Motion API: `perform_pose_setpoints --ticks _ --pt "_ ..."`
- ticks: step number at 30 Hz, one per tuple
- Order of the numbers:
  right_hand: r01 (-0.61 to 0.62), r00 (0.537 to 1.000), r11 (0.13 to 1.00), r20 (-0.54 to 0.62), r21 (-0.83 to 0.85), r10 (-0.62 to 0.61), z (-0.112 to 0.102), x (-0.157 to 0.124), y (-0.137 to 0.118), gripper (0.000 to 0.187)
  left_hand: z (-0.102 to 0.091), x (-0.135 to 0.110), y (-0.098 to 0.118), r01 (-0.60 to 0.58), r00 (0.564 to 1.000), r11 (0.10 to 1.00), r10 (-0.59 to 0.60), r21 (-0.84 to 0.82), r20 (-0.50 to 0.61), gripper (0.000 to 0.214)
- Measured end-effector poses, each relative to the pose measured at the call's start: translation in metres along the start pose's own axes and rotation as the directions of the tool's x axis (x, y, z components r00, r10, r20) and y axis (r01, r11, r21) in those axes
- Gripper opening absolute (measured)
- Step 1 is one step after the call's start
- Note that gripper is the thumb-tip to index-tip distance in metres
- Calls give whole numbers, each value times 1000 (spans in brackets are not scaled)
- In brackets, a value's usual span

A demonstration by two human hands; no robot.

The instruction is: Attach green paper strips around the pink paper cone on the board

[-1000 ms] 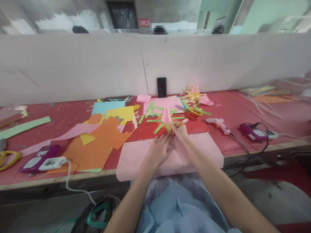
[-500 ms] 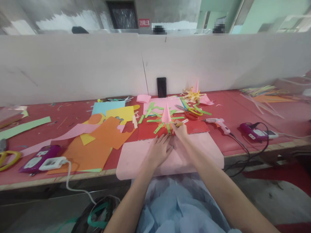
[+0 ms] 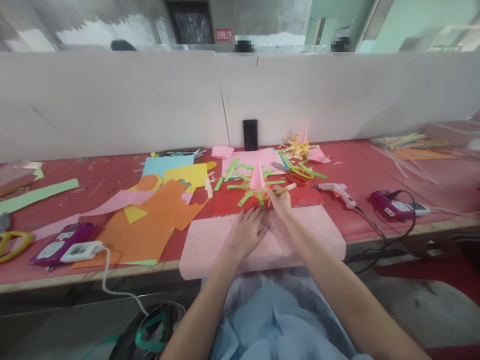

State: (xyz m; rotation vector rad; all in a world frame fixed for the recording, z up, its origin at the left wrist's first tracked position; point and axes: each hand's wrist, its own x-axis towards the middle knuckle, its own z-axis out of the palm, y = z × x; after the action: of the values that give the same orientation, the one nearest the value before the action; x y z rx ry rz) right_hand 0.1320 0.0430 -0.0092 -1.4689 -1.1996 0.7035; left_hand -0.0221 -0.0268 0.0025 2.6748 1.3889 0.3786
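My left hand (image 3: pixel 245 230) lies flat with fingers apart on the pink sheet (image 3: pixel 210 245), its fingertips at the near edge of the red sheet (image 3: pixel 307 196). In my closed right hand (image 3: pixel 281 202) is a slim yellow-brown pen (image 3: pixel 284 190) with a pale end. That hand is just right of a pink paper cone (image 3: pixel 257 176), which stands upright on the red sheet. Green paper strips (image 3: pixel 245 197) fan out around the cone's base, some bearing dark marks. The pen's tip is hidden by my fingers.
A glue gun (image 3: pixel 335 190) with a cord lies to the right, near a purple power box (image 3: pixel 390 204). Scissors (image 3: pixel 300 173) lie behind my right hand. Orange sheets (image 3: pixel 138 235) spread leftward beside another purple box (image 3: pixel 71 240). A phone (image 3: pixel 250 135) leans against the white partition (image 3: pixel 150 105).
My right hand has shifted slightly right, and more of the pen shows, tilted up to the right. My left hand stays nearly in place.
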Motion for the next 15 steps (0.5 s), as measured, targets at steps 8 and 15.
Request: perform_pose_setpoints --ticks 8,15 --pt "0 1000 1000 -1 -10 0 -7 -12 -9 30 2 -1 0 -77 996 997 77 0 -41 36" --pt "18 999 999 33 -27 -17 -6 -14 -10 35 2 -1 -1 -77 995 997 76 -16 -65 37"
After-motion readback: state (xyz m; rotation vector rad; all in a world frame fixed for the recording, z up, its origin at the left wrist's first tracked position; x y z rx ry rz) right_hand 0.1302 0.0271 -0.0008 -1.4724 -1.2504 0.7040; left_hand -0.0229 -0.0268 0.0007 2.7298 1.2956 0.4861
